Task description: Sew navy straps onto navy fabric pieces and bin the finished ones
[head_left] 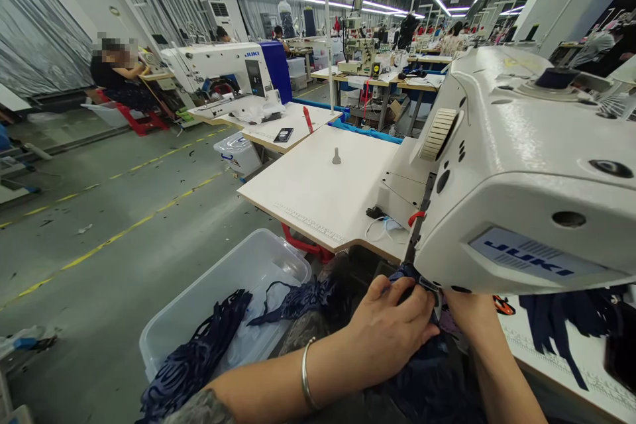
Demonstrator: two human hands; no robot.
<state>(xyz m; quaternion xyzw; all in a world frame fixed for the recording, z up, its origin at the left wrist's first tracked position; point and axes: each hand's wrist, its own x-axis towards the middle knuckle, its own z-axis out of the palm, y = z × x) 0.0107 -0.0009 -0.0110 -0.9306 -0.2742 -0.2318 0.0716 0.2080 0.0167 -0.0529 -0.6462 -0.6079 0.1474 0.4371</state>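
A white sewing machine [541,146] rises over my hands on the right. My left hand [390,328], with a silver bangle at the wrist, is closed on navy fabric [432,377] just below the needle area. The fabric hangs down toward my lap. My right hand [470,311] is on the other side of the needle area, close to the same fabric. The machine head hides its fingers, so I cannot see whether they grip. A bundle of navy strips [571,318] lies on the table to the right, beside orange-handled snips [503,305].
A clear plastic bin [163,318] holding navy strips [213,338] stands at lower left. The white tabletop [308,179] bears a grey peg [336,156]. Beyond it are a second sewing machine [218,69], a phone [283,135] and a seated person [119,73].
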